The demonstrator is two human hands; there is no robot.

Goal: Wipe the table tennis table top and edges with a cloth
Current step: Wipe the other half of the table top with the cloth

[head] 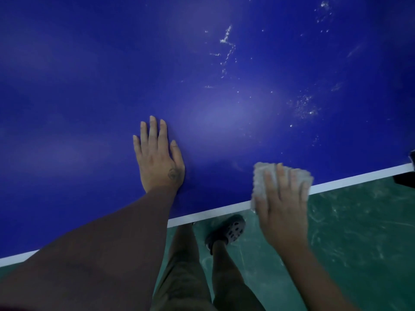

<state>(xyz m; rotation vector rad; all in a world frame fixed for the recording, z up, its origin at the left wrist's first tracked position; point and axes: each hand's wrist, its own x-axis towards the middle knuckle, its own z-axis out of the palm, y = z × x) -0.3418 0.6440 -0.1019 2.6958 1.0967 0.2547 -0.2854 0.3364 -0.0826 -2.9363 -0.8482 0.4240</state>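
The blue table tennis table top (112,75) fills most of the view, with a white border line (348,179) along its near edge. My left hand (157,158) lies flat on the blue surface, fingers straight and spread slightly. My right hand (283,205) presses a pale grey cloth (261,176) onto the table's near edge with straight fingers; the cloth overlaps the white line. White specks and smears of dust (226,46) dot the surface at the upper right.
Below the table edge lies a green floor (359,232) with scuff marks. My legs and a dark perforated shoe (233,230) stand close to the edge. A dark object (407,176) shows at the right border by the table edge.
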